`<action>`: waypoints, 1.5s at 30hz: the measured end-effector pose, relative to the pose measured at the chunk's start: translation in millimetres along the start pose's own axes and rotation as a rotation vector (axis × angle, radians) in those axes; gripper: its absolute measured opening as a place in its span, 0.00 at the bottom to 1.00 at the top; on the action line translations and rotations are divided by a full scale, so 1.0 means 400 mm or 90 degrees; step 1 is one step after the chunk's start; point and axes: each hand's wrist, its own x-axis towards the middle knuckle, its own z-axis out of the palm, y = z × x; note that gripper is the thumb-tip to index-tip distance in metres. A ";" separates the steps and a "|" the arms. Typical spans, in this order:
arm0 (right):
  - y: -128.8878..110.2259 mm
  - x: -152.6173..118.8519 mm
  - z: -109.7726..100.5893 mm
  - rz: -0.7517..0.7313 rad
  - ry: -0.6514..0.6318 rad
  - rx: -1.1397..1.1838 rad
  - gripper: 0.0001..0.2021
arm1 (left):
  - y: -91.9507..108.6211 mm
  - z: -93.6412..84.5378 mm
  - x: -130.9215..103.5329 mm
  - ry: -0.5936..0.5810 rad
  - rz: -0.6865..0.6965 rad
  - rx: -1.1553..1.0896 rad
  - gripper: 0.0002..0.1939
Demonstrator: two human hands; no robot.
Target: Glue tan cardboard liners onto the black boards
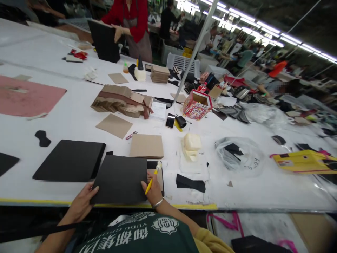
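My left hand (83,201) grips the left edge of a flat black panel (119,179), thumb on top. At its opposite edge, my right hand (155,189) holds the panel while also keeping a yellow-handled brush (149,186), its pale bristles pointing up and away. The panel is raised near the table's front edge. Partly hidden behind it and my right hand lies a black-edged piece with a tan middle (159,175). To the left is a stack of black panels (70,160). A tan board stack (146,146) lies just beyond the held panel.
Right of my hands stand a cream glue-coated container (192,142) and black strips (190,183). Farther off are small scissors (131,135), a phone (170,120), a red patterned box (197,104) and a slanting metal pole (193,52). Across the table a co-worker (135,28) holds a black panel.
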 end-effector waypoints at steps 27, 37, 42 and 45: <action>0.092 0.088 -0.249 0.032 0.009 -0.063 0.20 | -0.137 0.205 0.052 -0.255 0.628 0.848 0.14; -0.036 0.186 -0.075 0.126 -0.336 0.138 0.14 | -0.242 0.297 0.011 -0.557 0.698 0.978 0.32; -0.040 0.180 -0.018 0.074 -0.471 0.125 0.13 | -0.262 0.282 0.002 -0.499 0.672 0.973 0.32; -0.043 0.189 0.002 0.021 -0.551 0.133 0.12 | -0.265 0.279 -0.001 -0.491 0.665 0.961 0.33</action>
